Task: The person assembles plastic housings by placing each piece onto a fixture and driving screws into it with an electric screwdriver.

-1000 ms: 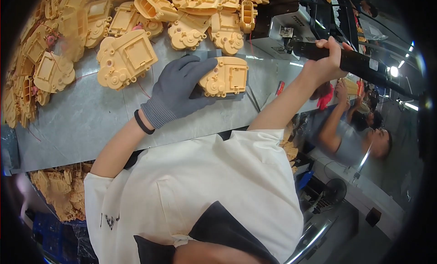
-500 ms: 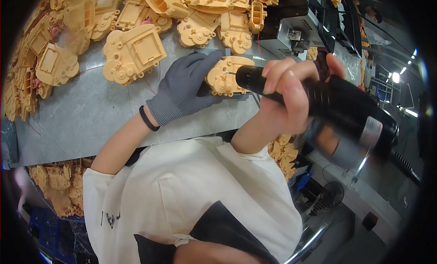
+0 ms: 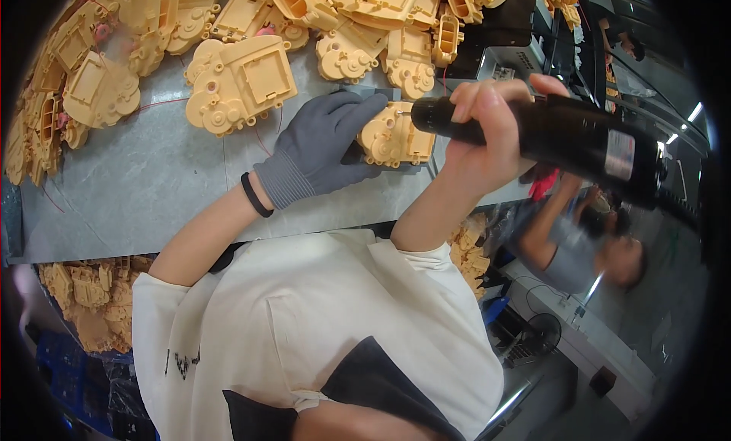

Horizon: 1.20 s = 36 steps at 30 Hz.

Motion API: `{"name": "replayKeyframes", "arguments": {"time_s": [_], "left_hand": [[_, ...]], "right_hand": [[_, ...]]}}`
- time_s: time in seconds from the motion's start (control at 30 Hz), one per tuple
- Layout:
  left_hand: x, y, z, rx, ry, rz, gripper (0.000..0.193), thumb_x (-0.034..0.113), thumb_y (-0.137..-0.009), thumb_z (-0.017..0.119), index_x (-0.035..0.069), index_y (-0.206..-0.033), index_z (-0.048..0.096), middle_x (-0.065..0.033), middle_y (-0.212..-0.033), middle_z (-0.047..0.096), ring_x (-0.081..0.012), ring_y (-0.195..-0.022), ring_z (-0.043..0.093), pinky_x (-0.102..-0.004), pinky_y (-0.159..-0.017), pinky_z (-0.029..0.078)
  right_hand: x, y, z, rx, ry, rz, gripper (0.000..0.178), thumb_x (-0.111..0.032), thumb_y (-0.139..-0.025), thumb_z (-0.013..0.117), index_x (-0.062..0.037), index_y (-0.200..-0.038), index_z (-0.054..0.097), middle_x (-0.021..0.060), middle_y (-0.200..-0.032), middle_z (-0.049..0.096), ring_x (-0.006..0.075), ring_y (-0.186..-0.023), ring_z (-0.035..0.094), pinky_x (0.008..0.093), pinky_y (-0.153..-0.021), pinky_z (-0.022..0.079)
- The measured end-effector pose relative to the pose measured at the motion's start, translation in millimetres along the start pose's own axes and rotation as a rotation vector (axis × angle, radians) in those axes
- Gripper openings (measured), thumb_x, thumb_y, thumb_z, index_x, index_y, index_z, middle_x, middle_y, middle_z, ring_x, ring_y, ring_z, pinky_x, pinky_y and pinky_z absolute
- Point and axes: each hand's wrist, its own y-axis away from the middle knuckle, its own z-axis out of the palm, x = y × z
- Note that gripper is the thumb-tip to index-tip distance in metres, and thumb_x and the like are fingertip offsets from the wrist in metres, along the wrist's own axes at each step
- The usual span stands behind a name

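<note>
A yellow plastic housing (image 3: 394, 140) with round bosses sits on a grey block-like fixture (image 3: 415, 168) on the table. My left hand (image 3: 324, 144), in a grey glove, grips the housing's left side, with the forefinger along its far edge and the thumb at its near edge. Bare fingers of my right hand (image 3: 495, 129) wrap round a black electric screwdriver (image 3: 586, 140), held almost level. Its thin bit points left over the far part of the housing; whether the tip touches a screw I cannot tell.
Another yellow housing (image 3: 240, 87) lies left of my gloved hand. Heaped housings (image 3: 99, 83) line the table's far and left sides, near thin red wires. A black-and-silver machine (image 3: 506, 60) stands at far right. Beyond the right edge works another person (image 3: 563, 243). More parts (image 3: 95, 304) lie below the table.
The screwdriver bit has shifted towards the housing's far edge, and the tool lies more level. My left hand keeps its grip. The other person at right shows more fully.
</note>
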Motion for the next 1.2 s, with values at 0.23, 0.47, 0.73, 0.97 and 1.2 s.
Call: {"name": "replayKeyframes", "arguments": {"time_s": [0.23,0.47,0.73,0.97,1.2], "left_hand": [[-3,-1,1,0.002,0.013,0.011,0.080,0.030,-0.062,0.076,0.003,-0.127,0.039,-0.0143,-0.103,0.058,-0.0315,-0.099,0.054,-0.0394,-0.083,0.045],[-3,-2,0,-0.002,-0.002,0.010,0.080,0.030,-0.062,0.076,0.003,-0.128,0.039,-0.0141,-0.103,0.058,-0.0318,-0.098,0.054,-0.0396,-0.083,0.045],[9,5,2,0.037,0.045,-0.077,0.084,0.031,-0.060,0.077,0.003,-0.129,0.037,-0.0136,-0.103,0.058,-0.0314,-0.096,0.056,-0.0399,-0.082,0.046],[24,-30,22,-0.026,0.327,-0.491,0.063,0.035,-0.066,0.069,0.010,-0.120,0.047,-0.0146,-0.090,0.060,-0.0293,-0.089,0.059,-0.0343,-0.079,0.048],[51,18,-53,0.469,0.248,-0.078,0.059,-0.017,-0.063,0.061,0.003,-0.118,0.050,-0.0082,-0.108,0.054,-0.0145,-0.096,0.053,-0.0243,-0.084,0.042]], "right_hand": [[3,-3,-1,-0.056,0.105,0.052,0.040,0.008,-0.069,0.055,-0.0039,-0.104,0.042,0.0090,-0.060,0.051,0.0179,-0.046,0.046,0.0363,-0.056,0.044],[10,-2,-2,-0.008,-0.038,0.063,0.044,0.008,-0.064,0.065,-0.0019,-0.101,0.041,0.0083,-0.060,0.056,0.0118,-0.047,0.051,0.0210,-0.046,0.043],[4,14,-14,-0.060,-0.007,0.007,0.045,0.006,-0.067,0.061,-0.0029,-0.106,0.039,0.0057,-0.057,0.053,0.0113,-0.049,0.050,0.0229,-0.054,0.044],[-74,43,4,-0.332,-0.406,-0.302,0.048,-0.026,-0.080,0.068,-0.0082,-0.117,0.042,-0.0007,-0.074,0.054,0.0132,-0.057,0.051,0.0330,-0.066,0.041],[-85,46,13,-0.305,-0.462,-0.309,0.050,-0.026,-0.076,0.072,-0.0098,-0.114,0.044,-0.0041,-0.072,0.054,0.0116,-0.056,0.051,0.0323,-0.064,0.040]]}}
